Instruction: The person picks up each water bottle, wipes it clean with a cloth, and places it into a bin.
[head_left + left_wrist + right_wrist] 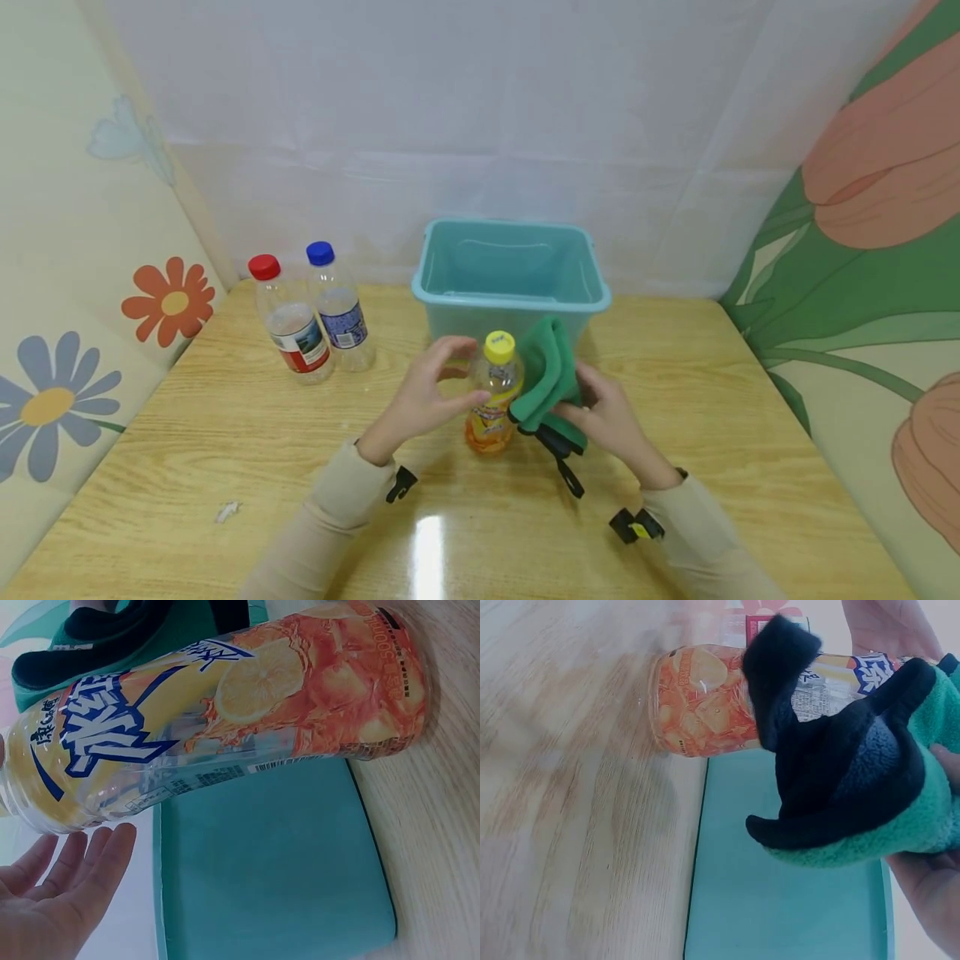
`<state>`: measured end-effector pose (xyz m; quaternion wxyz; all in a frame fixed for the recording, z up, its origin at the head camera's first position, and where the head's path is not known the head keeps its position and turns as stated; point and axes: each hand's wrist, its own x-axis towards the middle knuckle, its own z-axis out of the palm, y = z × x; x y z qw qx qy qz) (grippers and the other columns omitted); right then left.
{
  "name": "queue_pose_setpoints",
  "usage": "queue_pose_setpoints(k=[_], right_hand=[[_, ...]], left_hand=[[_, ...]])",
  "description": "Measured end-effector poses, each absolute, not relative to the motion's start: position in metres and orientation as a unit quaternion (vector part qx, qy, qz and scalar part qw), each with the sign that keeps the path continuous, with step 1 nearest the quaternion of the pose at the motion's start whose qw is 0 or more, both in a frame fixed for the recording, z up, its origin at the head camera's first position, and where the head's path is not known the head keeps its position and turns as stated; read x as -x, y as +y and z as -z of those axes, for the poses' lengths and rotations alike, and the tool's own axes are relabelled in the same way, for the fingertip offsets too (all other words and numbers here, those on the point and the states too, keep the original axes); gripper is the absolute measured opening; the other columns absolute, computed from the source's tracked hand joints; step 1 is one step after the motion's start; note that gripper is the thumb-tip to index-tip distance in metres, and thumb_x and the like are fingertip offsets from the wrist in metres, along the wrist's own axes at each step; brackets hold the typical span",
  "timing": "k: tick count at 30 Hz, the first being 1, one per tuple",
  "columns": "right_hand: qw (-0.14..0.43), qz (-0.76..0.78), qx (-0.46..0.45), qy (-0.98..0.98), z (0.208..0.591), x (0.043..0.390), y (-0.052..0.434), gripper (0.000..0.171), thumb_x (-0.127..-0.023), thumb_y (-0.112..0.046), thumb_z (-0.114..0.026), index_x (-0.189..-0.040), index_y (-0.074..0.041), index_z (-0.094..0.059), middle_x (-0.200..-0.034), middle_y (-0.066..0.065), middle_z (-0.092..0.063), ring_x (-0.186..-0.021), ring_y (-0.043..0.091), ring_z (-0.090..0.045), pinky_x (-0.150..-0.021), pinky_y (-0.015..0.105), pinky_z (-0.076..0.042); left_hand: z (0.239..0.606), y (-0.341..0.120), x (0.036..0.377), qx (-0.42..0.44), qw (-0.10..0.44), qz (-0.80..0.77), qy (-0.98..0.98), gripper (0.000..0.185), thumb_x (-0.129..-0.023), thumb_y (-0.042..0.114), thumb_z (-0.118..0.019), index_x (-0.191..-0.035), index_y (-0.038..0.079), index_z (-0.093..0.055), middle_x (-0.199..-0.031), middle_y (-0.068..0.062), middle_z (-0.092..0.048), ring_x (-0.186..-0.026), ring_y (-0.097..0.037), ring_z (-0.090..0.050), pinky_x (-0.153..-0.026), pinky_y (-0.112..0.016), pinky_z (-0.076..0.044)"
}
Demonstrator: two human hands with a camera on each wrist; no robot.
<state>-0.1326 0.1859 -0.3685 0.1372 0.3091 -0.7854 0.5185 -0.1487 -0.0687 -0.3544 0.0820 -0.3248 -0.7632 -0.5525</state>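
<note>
A clear drink bottle [489, 410] with a yellow cap and an orange-and-yellow label stands upright on the table. My left hand [427, 392] is at its left side, thumb and fingers spread in a wide curve. In the left wrist view the fingertips [120, 838] lie right at the bottle's shoulder [67, 769]. A folded green cloth [551, 375] with black edging and a black loop is gripped by my right hand [609, 417], thumb in front. Held up at the bottle's right side, the cloth [870, 787] overlaps part of the bottle in the right wrist view.
Behind the bottle stands a light-blue plastic bin [438, 298]. To the left are two upright clear bottles, one with a red cap [264, 267], the other with a blue cap [320, 253]. A small white scrap [227, 511] lies on the wooden table [165, 467].
</note>
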Motion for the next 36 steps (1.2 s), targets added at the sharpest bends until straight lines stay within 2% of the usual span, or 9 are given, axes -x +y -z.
queue_pose_setpoints(k=[11, 19, 26, 36], right_hand=[[0.143, -0.509, -0.351, -0.773, 0.370, 0.136, 0.180, 0.057, -0.067, 0.017, -0.069, -0.120, 0.010, -0.050, -0.104, 0.023, -0.061, -0.086, 0.012, -0.062, -0.067, 0.030, -0.057], [0.135, -0.499, -0.360, -0.776, 0.369, 0.138, 0.175, 0.051, -0.065, 0.016, -0.068, -0.113, 0.013, -0.053, -0.094, 0.023, -0.064, -0.070, 0.020, -0.064, -0.057, 0.028, -0.057], [0.124, -0.500, -0.353, -0.781, 0.380, 0.142, 0.174, 0.052, -0.066, 0.015, -0.068, -0.115, 0.010, -0.053, -0.097, 0.022, -0.064, -0.076, 0.019, -0.064, -0.062, 0.029, -0.057], [0.088, -0.491, -0.314, -0.808, 0.387, 0.140, 0.172, 0.048, -0.070, 0.012, -0.067, -0.116, 0.009, -0.052, -0.094, 0.022, -0.064, -0.074, 0.019, -0.063, -0.060, 0.027, -0.056]], left_hand=[[0.357, -0.067, 0.149, 0.335, 0.093, 0.552, -0.758, 0.054, -0.074, 0.006, -0.074, -0.119, -0.005, -0.049, -0.115, -0.018, -0.053, -0.103, -0.028, -0.053, -0.080, -0.028, -0.053], [0.360, -0.067, 0.149, 0.324, 0.081, 0.569, -0.751, 0.054, -0.073, 0.005, -0.074, -0.120, -0.004, -0.049, -0.115, -0.015, -0.053, -0.104, -0.026, -0.053, -0.081, -0.034, -0.053], [0.357, -0.067, 0.146, 0.314, 0.071, 0.578, -0.750, 0.053, -0.073, 0.004, -0.074, -0.120, -0.004, -0.049, -0.114, -0.015, -0.053, -0.104, -0.027, -0.053, -0.082, -0.034, -0.053], [0.355, -0.067, 0.146, 0.311, 0.068, 0.579, -0.751, 0.054, -0.073, 0.005, -0.074, -0.120, -0.004, -0.050, -0.114, -0.017, -0.053, -0.104, -0.028, -0.054, -0.081, -0.034, -0.053]])
